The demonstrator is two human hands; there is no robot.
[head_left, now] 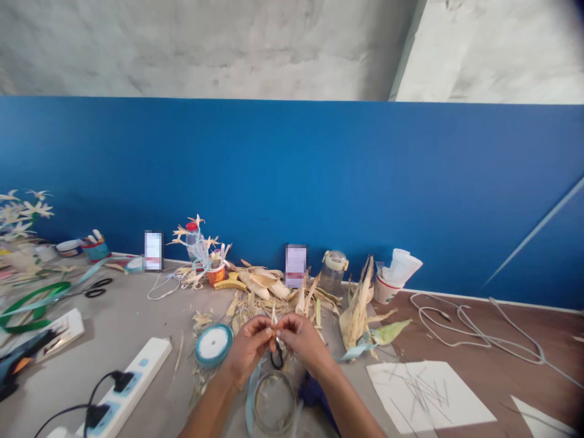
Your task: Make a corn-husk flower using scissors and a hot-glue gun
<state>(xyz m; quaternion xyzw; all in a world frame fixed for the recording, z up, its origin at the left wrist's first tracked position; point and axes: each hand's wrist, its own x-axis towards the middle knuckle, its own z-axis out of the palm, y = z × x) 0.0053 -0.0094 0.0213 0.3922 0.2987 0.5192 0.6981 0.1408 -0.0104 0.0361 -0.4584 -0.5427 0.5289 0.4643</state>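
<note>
Pinching a small, pale dried-husk piece (273, 322) between left-hand (249, 347) and right-hand (303, 342) fingers, facing an orange-red paper cup (216, 277) containing whitish sticks (223, 253).

Two black plugs (122, 381) sit in a white power strip (154, 351).

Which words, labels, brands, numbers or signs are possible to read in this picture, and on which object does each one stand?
No text can be read.
Left phone: screen pixelated, unreadable.
Middle phone: screen pixelated, unreadable.
Red cup: yellowish marks, too small to read.
Red-rimmed white cup: greenish mark, too small to read.
</note>
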